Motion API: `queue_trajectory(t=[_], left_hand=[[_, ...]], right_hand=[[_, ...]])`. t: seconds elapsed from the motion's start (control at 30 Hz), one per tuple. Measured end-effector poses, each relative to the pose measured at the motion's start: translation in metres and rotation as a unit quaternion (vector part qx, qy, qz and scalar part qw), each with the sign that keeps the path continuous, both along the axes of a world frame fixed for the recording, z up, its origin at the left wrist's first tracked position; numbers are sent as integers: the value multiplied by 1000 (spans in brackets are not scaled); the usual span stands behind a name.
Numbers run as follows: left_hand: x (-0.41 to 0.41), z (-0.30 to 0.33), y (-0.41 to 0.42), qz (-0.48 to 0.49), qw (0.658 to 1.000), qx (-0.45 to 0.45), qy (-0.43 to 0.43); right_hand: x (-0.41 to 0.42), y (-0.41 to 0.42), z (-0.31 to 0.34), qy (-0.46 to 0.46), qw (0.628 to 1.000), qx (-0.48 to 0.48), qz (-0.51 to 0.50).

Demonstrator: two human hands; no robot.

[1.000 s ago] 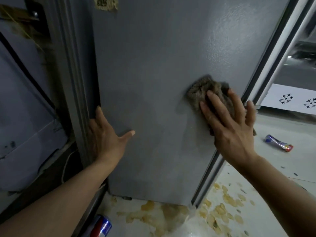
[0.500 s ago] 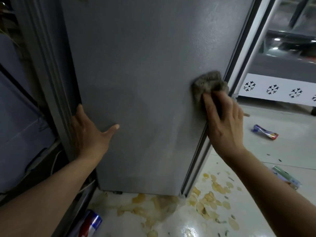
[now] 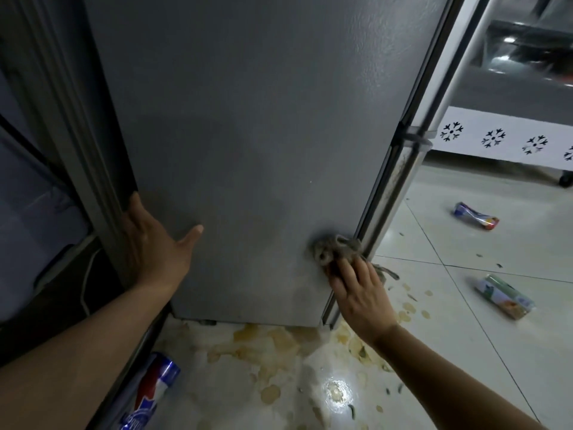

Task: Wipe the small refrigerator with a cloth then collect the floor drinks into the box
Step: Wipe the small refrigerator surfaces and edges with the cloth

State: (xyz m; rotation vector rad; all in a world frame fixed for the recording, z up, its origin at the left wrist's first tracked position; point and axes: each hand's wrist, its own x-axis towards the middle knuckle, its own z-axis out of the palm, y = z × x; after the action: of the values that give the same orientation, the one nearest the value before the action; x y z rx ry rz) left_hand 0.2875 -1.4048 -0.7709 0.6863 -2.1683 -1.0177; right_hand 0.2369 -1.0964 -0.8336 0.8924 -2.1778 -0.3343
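The small grey refrigerator fills the middle of the view, its side panel facing me. My right hand presses a brown-grey cloth against the panel low down, near its right edge. My left hand lies flat on the panel's left edge, fingers spread, holding nothing. Three drinks lie on the tiled floor: a red, white and blue can at the bottom left, a green can at the right, and a crushed blue and red can farther back.
Yellowish spill stains and scraps cover the floor tiles below the refrigerator. A white panel with black snowflake marks stands at the back right. A dark blue unit and a white cable sit close on the left.
My right hand has slid the cloth down the panel from mid height to near the bottom right corner. The view has tipped downward, showing more floor. My left hand stays on the left edge.
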Motion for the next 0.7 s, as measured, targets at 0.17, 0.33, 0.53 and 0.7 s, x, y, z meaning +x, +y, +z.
queue_trajectory(t=[0.17,0.33,0.53,0.7], left_hand=[[1,-11,1,11,999,4,-34],[-3,-17,2,10,1000,8,-16],[-3,-19,1,13,1000,-2,-16],[-2,-20,-1,31,999,-26,-18]], right_hand=[[-18,-22,50,17,979,-199,30],[-21,-45,31,62,966,-249,29],[-7,-49,9,-1,995,-46,85],[-22,-87,61,47,959,-268,83]])
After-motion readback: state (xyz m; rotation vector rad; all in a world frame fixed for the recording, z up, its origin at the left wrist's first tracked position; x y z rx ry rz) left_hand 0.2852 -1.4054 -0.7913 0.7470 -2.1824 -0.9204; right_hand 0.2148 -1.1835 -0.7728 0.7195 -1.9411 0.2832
